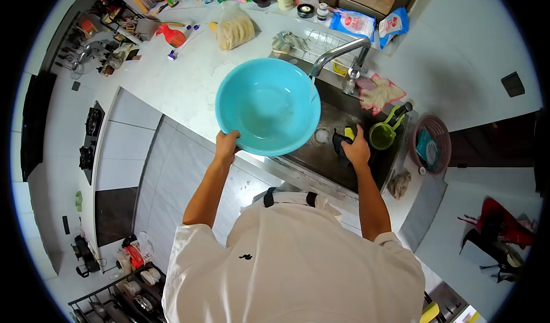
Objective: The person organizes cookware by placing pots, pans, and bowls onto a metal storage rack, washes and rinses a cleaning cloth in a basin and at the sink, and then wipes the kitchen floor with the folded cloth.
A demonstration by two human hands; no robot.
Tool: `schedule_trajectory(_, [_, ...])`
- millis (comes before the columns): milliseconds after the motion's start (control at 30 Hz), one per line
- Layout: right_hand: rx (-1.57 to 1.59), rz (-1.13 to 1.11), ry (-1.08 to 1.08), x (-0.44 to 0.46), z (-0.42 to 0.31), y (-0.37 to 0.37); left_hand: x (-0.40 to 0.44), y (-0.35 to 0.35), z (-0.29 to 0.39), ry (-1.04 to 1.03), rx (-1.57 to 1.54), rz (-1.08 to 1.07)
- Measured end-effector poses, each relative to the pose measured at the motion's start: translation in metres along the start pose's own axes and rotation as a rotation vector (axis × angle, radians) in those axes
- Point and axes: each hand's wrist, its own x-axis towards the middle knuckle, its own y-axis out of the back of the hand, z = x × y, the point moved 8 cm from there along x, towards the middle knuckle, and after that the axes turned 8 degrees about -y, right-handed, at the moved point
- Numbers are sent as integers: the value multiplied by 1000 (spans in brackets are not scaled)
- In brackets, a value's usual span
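Note:
A turquoise basin (pixel 252 108) is tilted at the left side of the sink (pixel 309 168), partly over the counter. My left hand (pixel 227 144) is closed on its near-left rim, thumb on the inside. From the chrome faucet (pixel 345 47), a thin stream of water runs at the basin's right edge, and some water shows inside. Over the sink, my right hand (pixel 357 150) is closed on a dark, limp, cloth-like item (pixel 341 145). A small yellow piece (pixel 349 132) shows beside its fingers; whether the two are joined I cannot tell.
A green dipper (pixel 382 136) sits at the sink's right side, and a purple-brown basket (pixel 438 145) stands further right. Behind the sink are a wire rack (pixel 321 47) and a pink-edged rag (pixel 381 94). A bag of pale food (pixel 234 30) and a red spray bottle (pixel 171 36) occupy the counter.

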Motion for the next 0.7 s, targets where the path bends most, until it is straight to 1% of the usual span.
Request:
schedule_trajectory(100, [-16,-40,-48,-4,17,-6,0,-28,-30,115,-116,-30])
schedule_trajectory(233, [5,-1,-75,-6,36,-7,-6,-56,-55,219,-145,-196])
schedule_trajectory(300, [7,-12,-105,-7,42,-5,-10,-55,-60,238,-109,-264])
schedule_trajectory(433, [2,8,-77,-7,59,-6,-2,-12,-60,201,39,-295])
schedule_trajectory(467, [-1,4,-85,-7,64,-6,-13,-8,-38,173,38,-221])
schedule_trajectory(600, [11,-10,-101,-12,75,-11,0,24,-17,170,16,-53])
schedule_trajectory(700, [18,-8,-110,-15,77,-13,32,14,-37,188,-241,-72])
